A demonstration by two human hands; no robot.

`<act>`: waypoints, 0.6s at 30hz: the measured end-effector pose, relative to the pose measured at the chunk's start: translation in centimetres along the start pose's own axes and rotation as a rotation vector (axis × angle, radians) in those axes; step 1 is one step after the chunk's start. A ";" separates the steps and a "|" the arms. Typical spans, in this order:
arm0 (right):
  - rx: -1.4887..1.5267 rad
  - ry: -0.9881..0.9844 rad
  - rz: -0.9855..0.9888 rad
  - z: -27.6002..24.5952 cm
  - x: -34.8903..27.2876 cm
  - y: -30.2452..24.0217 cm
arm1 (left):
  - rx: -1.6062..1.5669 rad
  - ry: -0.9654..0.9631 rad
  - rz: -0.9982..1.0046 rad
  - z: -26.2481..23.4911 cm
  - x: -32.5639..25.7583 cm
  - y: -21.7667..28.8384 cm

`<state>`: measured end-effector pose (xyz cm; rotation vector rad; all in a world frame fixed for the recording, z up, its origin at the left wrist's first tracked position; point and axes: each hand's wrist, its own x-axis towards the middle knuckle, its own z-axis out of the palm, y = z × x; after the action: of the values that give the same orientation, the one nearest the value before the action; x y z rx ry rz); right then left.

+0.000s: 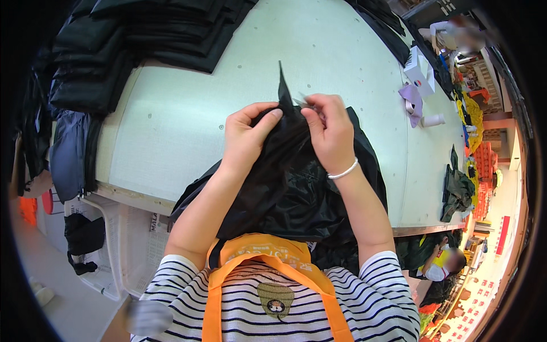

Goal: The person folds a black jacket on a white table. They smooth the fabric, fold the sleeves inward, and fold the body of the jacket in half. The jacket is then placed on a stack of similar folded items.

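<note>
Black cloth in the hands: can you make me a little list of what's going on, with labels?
left hand: grips the black cloth near its top
right hand: pinches the cloth beside a pointed corner that sticks up
wrist: white bracelet on the right one
table: pale, cloth lies at its near edge
far left: stack of dark cloth
far right: white box, green cloth
</note>
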<state>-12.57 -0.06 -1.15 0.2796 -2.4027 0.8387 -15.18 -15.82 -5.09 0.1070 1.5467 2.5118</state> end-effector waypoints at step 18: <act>0.395 -0.357 1.288 -10.2 -13.6 43.1 | 1.712 0.361 0.527 -1.2 3.4 -7.8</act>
<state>-12.79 40.04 -24.26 -1.2016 -2.5506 1.9151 -17.73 -12.76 -12.73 0.2955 3.5737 0.5909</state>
